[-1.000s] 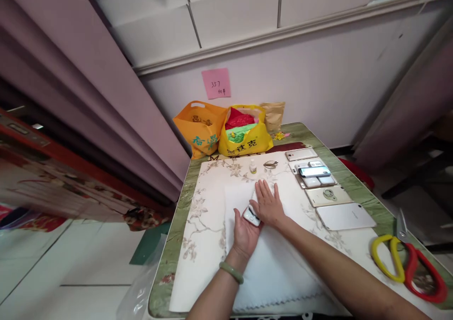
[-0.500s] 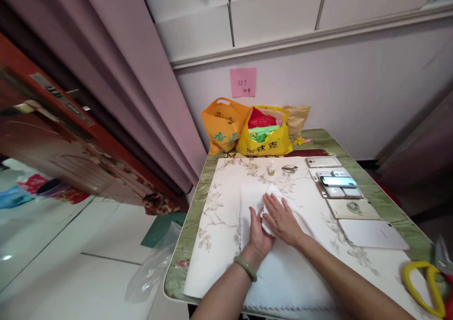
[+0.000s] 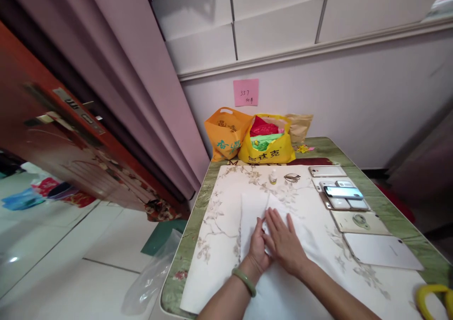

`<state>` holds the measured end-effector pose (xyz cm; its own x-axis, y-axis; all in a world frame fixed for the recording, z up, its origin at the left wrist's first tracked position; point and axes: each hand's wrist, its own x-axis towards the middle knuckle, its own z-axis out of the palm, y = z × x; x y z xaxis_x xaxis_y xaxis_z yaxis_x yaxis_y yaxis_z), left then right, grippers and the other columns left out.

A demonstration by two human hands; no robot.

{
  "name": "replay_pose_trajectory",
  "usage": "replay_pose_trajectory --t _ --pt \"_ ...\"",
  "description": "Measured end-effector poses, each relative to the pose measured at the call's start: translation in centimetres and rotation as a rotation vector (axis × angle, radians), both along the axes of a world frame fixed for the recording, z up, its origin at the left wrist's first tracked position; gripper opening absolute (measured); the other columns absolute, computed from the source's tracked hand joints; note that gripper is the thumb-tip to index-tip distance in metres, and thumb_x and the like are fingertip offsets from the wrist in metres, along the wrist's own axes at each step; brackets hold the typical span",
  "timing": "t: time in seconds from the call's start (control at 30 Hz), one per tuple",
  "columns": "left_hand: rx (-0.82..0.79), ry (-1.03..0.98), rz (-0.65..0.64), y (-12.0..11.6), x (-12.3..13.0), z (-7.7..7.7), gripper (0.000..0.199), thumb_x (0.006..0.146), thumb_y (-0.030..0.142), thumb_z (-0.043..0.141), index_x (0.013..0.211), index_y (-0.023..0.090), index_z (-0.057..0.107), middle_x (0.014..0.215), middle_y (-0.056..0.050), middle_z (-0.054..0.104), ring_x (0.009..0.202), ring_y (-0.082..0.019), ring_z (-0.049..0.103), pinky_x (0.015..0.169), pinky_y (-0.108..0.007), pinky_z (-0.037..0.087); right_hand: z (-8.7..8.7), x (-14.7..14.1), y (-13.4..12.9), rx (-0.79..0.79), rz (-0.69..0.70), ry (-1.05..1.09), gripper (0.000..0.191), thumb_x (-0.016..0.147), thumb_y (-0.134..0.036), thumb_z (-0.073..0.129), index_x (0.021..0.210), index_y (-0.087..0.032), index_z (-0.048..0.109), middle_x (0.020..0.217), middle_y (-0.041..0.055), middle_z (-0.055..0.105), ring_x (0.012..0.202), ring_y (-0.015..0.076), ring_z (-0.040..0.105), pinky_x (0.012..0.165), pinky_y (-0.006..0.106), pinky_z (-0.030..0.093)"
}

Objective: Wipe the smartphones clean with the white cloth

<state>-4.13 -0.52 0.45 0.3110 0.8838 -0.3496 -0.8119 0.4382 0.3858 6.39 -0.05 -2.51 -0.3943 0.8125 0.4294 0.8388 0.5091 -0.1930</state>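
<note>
A white cloth (image 3: 253,211) with a stitched edge lies over the flowered sheet, a part of it folded up in the middle. My left hand (image 3: 258,251), a green bangle at its wrist, holds the fold, its thumb up along the cloth and its other fingers mostly hidden. Against that same fold my right hand (image 3: 285,242) lies flat, fingers stretched out and pointing away from me, overlapping my left hand. Beyond the cloth stand a small white bottle (image 3: 273,176) and a dark, thin pair of scissors or similar tool (image 3: 292,177).
Several phones (image 3: 382,250) line the table's right side. Yellow-handled scissors (image 3: 423,301) sit at the near right edge. An orange bag (image 3: 226,133) and a yellow bag (image 3: 267,155) with coloured items stand against the wall. A clear plastic bag (image 3: 150,273) hangs at the left.
The view has shifted a little, so the table sits lower in it. Over the cloth fold, my right hand has slid slightly towards me; my left thumb now leans in closer to it.
</note>
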Motion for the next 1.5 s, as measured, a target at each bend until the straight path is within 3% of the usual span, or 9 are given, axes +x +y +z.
replay_pose_trajectory --t 0.17,0.5,0.7,0.9,1.03,1.17,1.3,1.4,1.5 --pt "-0.036 -0.019 -0.012 0.5 0.1 -0.7 0.050 0.091 0.055 0.046 0.127 0.023 0.061 0.135 -0.007 0.060 0.132 -0.026 0.047 0.109 -0.045 0.039 1.4 -0.2 2.6 -0.117 0.126 -0.039 0.054 0.101 -0.038 0.030 0.151 -0.016 0.029 0.153 0.0106 0.036 0.144 0.0252 0.027 0.115 0.055 0.022" --pt "-0.030 0.026 0.030 1.1 0.3 -0.2 0.029 0.091 0.027 0.056 0.118 0.019 0.064 0.128 -0.009 0.064 0.120 -0.026 0.058 0.103 -0.049 0.044 1.8 6.0 6.7 -0.323 -0.284 -0.061 0.056 0.099 -0.045 0.034 0.150 -0.022 0.032 0.156 0.0104 0.030 0.144 0.0298 0.024 0.115 0.058 0.007" --pt "-0.071 0.065 0.034 1.2 0.3 0.0 0.027 0.089 0.026 0.058 0.113 0.018 0.066 0.129 -0.011 0.064 0.120 -0.027 0.058 0.100 -0.049 0.048 5.6 11.0 5.9 -0.444 -0.565 0.227 0.051 0.096 -0.049 0.037 0.133 -0.018 0.052 0.121 0.0130 0.066 0.104 0.0257 0.064 0.093 0.040 0.043" --pt "-0.057 0.078 0.032 1.2 0.5 0.1 0.029 0.089 0.025 0.056 0.115 0.017 0.065 0.129 -0.011 0.064 0.119 -0.026 0.059 0.100 -0.048 0.048 6.1 11.6 4.1 -0.557 -0.554 0.310 0.072 0.072 -0.065 0.066 0.126 -0.019 0.055 0.119 0.0123 0.066 0.103 0.0301 0.063 0.079 0.036 0.047" --pt "-0.048 0.048 0.031 1.0 0.1 0.2 0.027 0.088 0.022 0.055 0.112 0.017 0.066 0.124 -0.010 0.067 0.118 -0.026 0.060 0.102 -0.051 0.046 5.7 12.1 5.0 -0.530 -0.631 0.312 0.045 0.079 -0.044 0.065 0.114 -0.017 0.064 0.100 0.0105 0.072 0.093 0.0258 0.066 0.075 0.031 0.045" --pt "-0.047 0.068 0.015 0.8 -0.1 0.3 0.024 0.087 0.022 0.057 0.107 0.014 0.068 0.116 -0.011 0.071 0.109 -0.028 0.065 0.102 -0.054 0.046 8.5 13.3 7.2 -0.359 -0.664 0.215 0.026 0.084 -0.040 0.059 0.102 -0.025 0.070 0.095 0.0056 0.071 0.081 0.0227 0.064 0.065 0.028 0.040" --pt "-0.045 0.076 -0.028 0.8 0.0 -0.1 0.029 0.089 0.024 0.056 0.113 0.013 0.065 0.120 -0.014 0.068 0.114 -0.028 0.062 0.102 -0.052 0.046 11.4 13.0 8.2 -0.185 -0.624 0.130 0.022 0.089 -0.036 0.054 0.103 -0.026 0.069 0.100 0.0049 0.070 0.078 0.0203 0.062 0.061 0.027 0.036" --pt "-0.021 0.087 -0.050 0.8 0.2 -0.4 0.034 0.090 0.027 0.055 0.121 0.014 0.062 0.125 -0.014 0.066 0.117 -0.028 0.061 0.102 -0.049 0.046 11.8 11.4 7.0 -0.146 -0.554 0.140 0.022 0.090 -0.034 0.052 0.101 -0.024 0.068 0.098 0.0058 0.070 0.075 0.0193 0.061 0.060 0.026 0.035" --pt "-0.006 0.079 -0.032 0.8 0.3 -0.3 0.032 0.091 0.027 0.054 0.120 0.015 0.063 0.126 -0.013 0.065 0.118 -0.027 0.060 0.103 -0.048 0.044 11.1 9.4 5.0 -0.294 -0.287 0.310 0.024 0.090 -0.039 0.054 0.093 -0.021 0.070 0.088 0.0049 0.070 0.072 0.0179 0.062 0.063 0.025 0.040"
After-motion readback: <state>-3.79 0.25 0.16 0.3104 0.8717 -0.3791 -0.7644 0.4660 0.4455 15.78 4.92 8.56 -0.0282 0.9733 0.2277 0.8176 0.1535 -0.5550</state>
